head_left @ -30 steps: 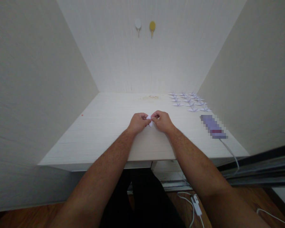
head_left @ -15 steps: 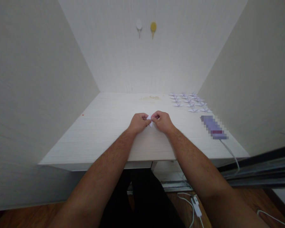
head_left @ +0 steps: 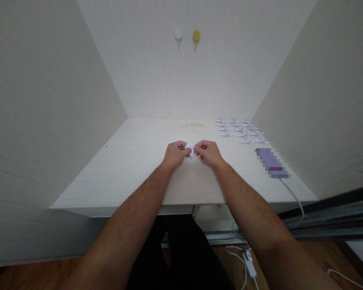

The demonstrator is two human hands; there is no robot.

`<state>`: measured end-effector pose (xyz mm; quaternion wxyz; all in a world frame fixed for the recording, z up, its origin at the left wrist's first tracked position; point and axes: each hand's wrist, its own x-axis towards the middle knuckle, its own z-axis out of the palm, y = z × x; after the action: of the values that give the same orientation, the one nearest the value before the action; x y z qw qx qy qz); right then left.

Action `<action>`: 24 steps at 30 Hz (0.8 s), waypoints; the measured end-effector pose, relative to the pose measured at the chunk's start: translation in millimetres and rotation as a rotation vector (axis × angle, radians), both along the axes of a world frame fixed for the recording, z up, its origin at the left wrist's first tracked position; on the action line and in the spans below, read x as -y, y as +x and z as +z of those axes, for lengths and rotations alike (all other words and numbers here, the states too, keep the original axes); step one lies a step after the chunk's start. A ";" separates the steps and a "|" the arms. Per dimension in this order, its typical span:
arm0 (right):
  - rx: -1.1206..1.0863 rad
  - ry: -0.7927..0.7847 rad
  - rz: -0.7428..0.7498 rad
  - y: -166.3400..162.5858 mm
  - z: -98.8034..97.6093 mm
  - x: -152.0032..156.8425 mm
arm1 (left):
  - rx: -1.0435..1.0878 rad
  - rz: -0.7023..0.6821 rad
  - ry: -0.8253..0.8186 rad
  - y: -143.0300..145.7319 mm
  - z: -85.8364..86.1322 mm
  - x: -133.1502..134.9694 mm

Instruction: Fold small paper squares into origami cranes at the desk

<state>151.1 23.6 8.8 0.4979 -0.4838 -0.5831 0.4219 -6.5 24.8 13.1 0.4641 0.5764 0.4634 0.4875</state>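
Observation:
A small folded piece of white paper (head_left: 189,146) is held just above the white table, between my two hands. My left hand (head_left: 177,155) pinches its left side, thumb on top and fingers curled behind. From the other side, my right hand (head_left: 208,153) grips the paper's right edge between thumb and forefinger. The fingers cover much of the paper, so its exact folds cannot be made out. Beyond my right hand, several folded paper cranes (head_left: 241,129) stand in rows at the table's back right.
A blurred-out phone-like object (head_left: 272,162) lies on the right of the table (head_left: 133,169), with a white cable (head_left: 292,193) running over the front edge. Walls enclose the table on three sides. Two hooks, one white (head_left: 178,33), one yellow (head_left: 196,35), are on the back wall.
The paper has turned in my fingers and shows more of its upper part between my hands. My right fingertips have shifted slightly right; the left thumb lies flatter over the paper.

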 end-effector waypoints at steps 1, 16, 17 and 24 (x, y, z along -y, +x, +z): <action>0.007 0.001 0.001 0.0 0.4 0.6 | 0.002 -0.003 -0.006 0.1 -0.1 0.1; 0.102 0.120 -0.015 -2.1 -0.8 2.2 | 0.058 -0.086 -0.091 2.9 1.7 3.3; 0.101 0.121 -0.015 -2.4 -1.0 2.1 | 0.055 -0.077 -0.091 2.6 1.1 2.6; 0.106 0.045 0.068 -3.6 -4.3 1.3 | 0.125 -0.015 -0.114 0.5 -2.7 -2.4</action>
<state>147.6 22.3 4.5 0.4624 -0.4740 -0.6341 0.3993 -6.0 27.2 10.4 0.5278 0.5207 0.4563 0.4919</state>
